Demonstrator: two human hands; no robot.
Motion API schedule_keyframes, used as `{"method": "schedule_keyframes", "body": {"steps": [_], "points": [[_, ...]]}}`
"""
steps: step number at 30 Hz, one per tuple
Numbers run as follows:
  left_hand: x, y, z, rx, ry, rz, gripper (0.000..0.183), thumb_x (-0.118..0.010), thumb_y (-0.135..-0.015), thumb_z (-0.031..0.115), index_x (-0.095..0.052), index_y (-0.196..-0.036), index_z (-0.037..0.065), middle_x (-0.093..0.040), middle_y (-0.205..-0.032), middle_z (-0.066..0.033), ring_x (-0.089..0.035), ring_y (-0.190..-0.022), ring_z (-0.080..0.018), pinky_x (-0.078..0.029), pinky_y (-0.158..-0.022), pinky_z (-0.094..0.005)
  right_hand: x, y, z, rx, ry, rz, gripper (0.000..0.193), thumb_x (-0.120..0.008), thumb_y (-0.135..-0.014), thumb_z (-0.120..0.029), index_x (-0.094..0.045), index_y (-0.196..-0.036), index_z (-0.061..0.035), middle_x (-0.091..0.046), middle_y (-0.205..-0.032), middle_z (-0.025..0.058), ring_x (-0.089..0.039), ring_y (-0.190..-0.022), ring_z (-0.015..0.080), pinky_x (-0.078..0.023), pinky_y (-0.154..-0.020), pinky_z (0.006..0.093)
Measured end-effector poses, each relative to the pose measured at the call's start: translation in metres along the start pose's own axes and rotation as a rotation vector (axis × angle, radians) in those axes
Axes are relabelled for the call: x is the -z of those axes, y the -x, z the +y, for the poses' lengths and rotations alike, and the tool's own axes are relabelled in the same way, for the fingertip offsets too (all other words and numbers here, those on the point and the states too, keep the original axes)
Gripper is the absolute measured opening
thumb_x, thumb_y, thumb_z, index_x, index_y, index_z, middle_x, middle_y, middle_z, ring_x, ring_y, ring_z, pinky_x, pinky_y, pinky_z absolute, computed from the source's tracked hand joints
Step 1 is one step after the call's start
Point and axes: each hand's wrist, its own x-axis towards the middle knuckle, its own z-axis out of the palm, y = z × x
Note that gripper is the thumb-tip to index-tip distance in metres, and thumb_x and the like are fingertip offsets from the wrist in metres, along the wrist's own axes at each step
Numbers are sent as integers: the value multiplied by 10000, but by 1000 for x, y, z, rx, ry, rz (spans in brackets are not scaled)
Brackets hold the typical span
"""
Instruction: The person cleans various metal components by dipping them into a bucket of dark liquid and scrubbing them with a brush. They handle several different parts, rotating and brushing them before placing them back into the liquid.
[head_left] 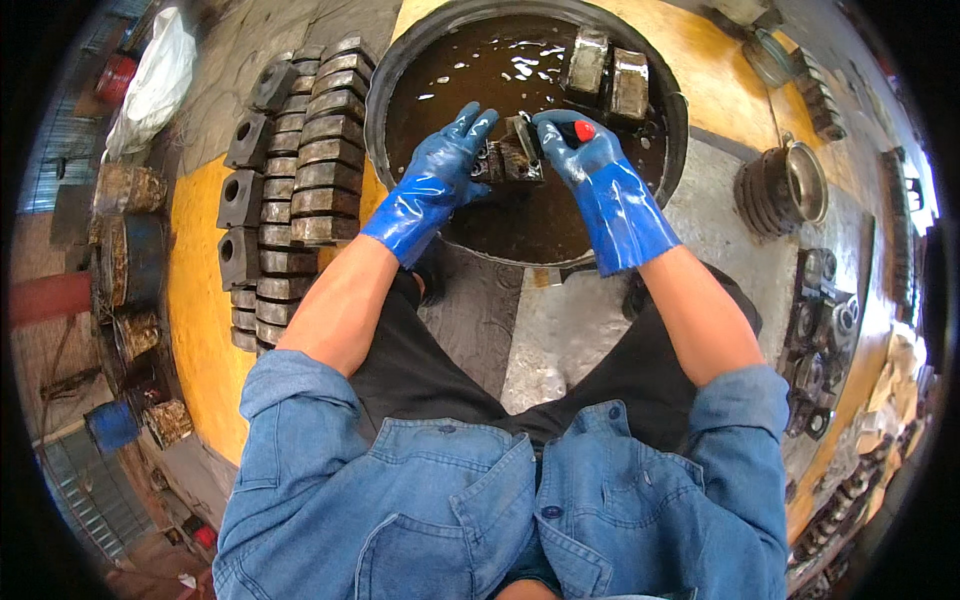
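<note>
Both my hands wear blue rubber gloves over a round black tub (377, 120) of brown liquid. My left hand (447, 158) is round the left end of a dark, wet metal block (515, 160), with the thumb low and the fingers along its far side. My right hand (583, 150) is closed on a red-handled tool (578, 131) at the block's right end. The tool's working end is mostly hidden by the glove and block. Two more metal blocks (630, 86) stand at the tub's far right side, partly above the liquid.
Left of the tub, stacked rows of metal blocks (328, 150) stand beside several blocks with round holes (240, 200). A metal ring-shaped part (803, 183) stands to the right, with smaller metal parts (825, 310) nearer me. A white plastic bag (160, 75) lies far left.
</note>
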Motion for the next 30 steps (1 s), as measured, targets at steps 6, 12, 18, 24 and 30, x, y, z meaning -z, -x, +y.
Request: {"method": "schedule_keyframes", "body": {"steps": [6,12,18,24,30], "points": [[-5,4,4,131,-31,-13,1185,-1014,-610,276,-417,-1626,150,-455,-1644,-224,-524,-1453,-418,-476,-1198,-460,11,-16,17,10,33,118,182,-783,-998,-193,-800,-1133,-73,-809,-1017,47,-725,-912,116,-584,-884,287],[-12,-5,-6,159,63,-79,1202,-1007,-621,298,-390,-1643,155,-456,-1641,-232,-516,-1457,-428,-455,-1217,-464,31,-21,99,-93,335,94,294,-762,-935,-405,-814,-1119,-181,-800,-1027,142,-779,-938,317,-605,-874,398],[-16,11,-8,119,-1,-18,1233,-1016,-619,312,-368,-1657,165,-399,-1679,-229,-504,-1472,-416,-457,-1221,-456,16,9,28,-118,174,-19,205,-775,-988,-161,-797,-1171,-71,-799,-1016,25,-698,-902,105,-587,-863,298],[-20,0,-2,61,46,31,1252,-1030,-602,326,-376,-1650,124,-408,-1671,-241,-464,-1510,-411,-439,-1235,-447,10,56,-24,693,300,-73,246,-747,-942,-32,-793,-1174,-100,-796,-1092,156,-785,-998,306,-626,-883,370],[-20,5,-4,20,90,84,1245,-1026,-603,343,-387,-1643,99,-395,-1671,-272,-458,-1513,-424,-441,-1231,-448,9,55,-26,688,698,-189,347,-787,-865,-90,-748,-1207,-138,-746,-1163,127,-752,-941,363,-619,-807,455]]}}
